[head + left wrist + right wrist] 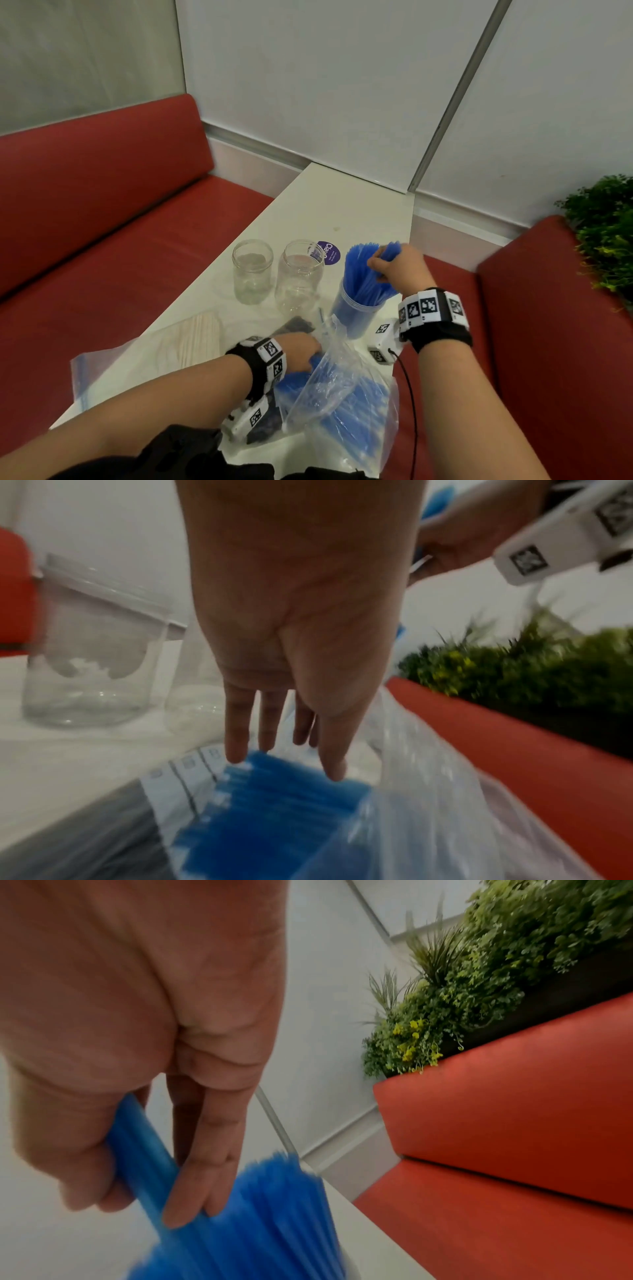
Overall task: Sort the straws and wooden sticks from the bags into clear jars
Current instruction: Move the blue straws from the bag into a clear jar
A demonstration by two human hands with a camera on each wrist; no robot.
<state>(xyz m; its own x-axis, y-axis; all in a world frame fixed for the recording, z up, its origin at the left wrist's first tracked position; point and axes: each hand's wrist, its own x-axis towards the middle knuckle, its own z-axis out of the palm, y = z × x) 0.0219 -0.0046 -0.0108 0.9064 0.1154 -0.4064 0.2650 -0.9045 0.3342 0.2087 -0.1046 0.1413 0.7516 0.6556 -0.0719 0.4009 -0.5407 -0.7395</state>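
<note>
Thin blue plastic straws point(364, 274) are standing bunched in a clear cylindrical jar point(352, 313) on the white worktop point(342, 205), the right hand point(399, 265) gripping them. The left hand point(299, 353), fingers straight, is reaching into the clear plastic bag point(342, 387) of straws. Two empty clear jars point(253, 270) are standing just beside.

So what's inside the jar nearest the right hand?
The jar holds a fanned bundle of blue straws, standing upright; the right hand grips some near their tops. The jar's bottom is hidden by them.

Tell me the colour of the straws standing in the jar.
Blue. The straws show best in the head view, held by the right hand.
</note>
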